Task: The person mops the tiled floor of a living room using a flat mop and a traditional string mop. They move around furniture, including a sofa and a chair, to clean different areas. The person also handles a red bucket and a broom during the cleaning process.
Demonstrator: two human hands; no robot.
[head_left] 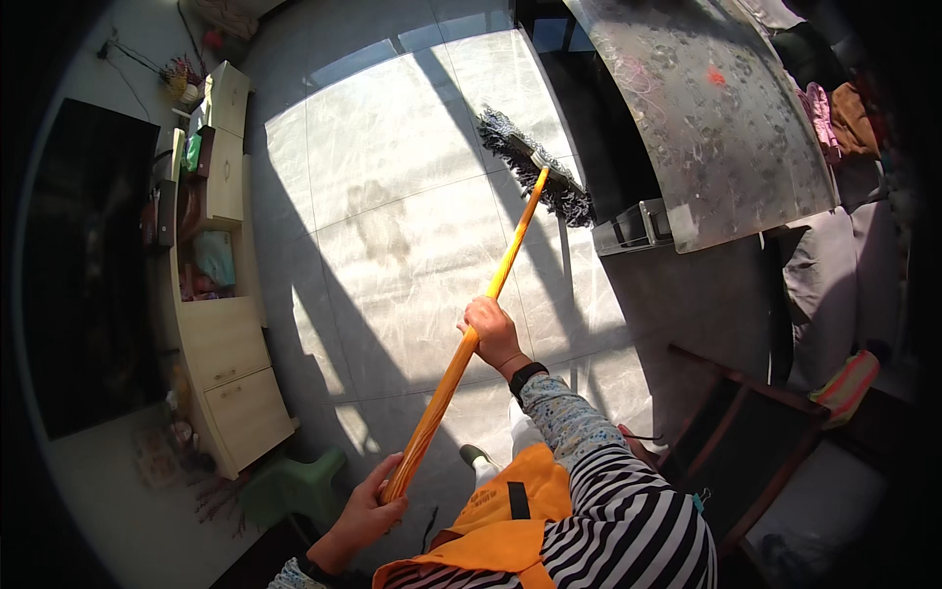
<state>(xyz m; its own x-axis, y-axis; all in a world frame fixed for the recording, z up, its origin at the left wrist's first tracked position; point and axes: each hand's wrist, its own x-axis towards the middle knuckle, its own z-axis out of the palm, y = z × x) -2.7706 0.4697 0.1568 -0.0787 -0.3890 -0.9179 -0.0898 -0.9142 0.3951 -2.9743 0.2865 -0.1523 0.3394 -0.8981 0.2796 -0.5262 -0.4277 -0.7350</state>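
Starting at the left, we see a pale cabinet [224,344] along the wall with a green stool [294,484] at its near corner. Our left hand [368,510] wraps its fingers around the lower end of the orange mop handle [481,312]; our right hand [488,332] grips it halfway up, fingers closed round it. The handle runs up and right to the dark mop head [535,165], resting on the sunlit tiled floor [392,167] right by the edge of the glass table [706,118]. Open floor lies between cabinet and table.
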